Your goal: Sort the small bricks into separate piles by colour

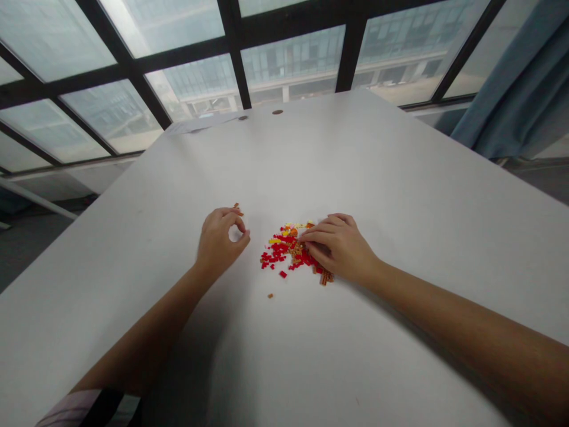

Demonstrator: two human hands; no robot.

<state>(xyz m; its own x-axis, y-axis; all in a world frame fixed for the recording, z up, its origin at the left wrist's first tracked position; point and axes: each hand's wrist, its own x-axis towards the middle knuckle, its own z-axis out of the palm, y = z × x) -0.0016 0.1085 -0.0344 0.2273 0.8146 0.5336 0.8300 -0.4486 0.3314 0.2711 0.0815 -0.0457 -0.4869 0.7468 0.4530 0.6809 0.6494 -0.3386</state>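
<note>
Head view: small pieces point(275, 255) lie under and beside right fingers point(320, 236); left fingers point(239, 222) curl nearby, both grips unclear

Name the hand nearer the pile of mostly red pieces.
Right. The right hand is over the pile's right side; the left hand is apart, to its left.

Small loose pieces point(283, 274) are looking like smooth plastic here, and the white tabletop point(284, 160) under them is showing a smooth, mostly matt face! Far left, sheets point(200, 124) are looking like thin paper; far right, a curtain point(518, 89) is showing soft, matt cloth, while window glass point(293, 62) is looking smooth between dark, metal-looking frames point(284, 24).
</note>
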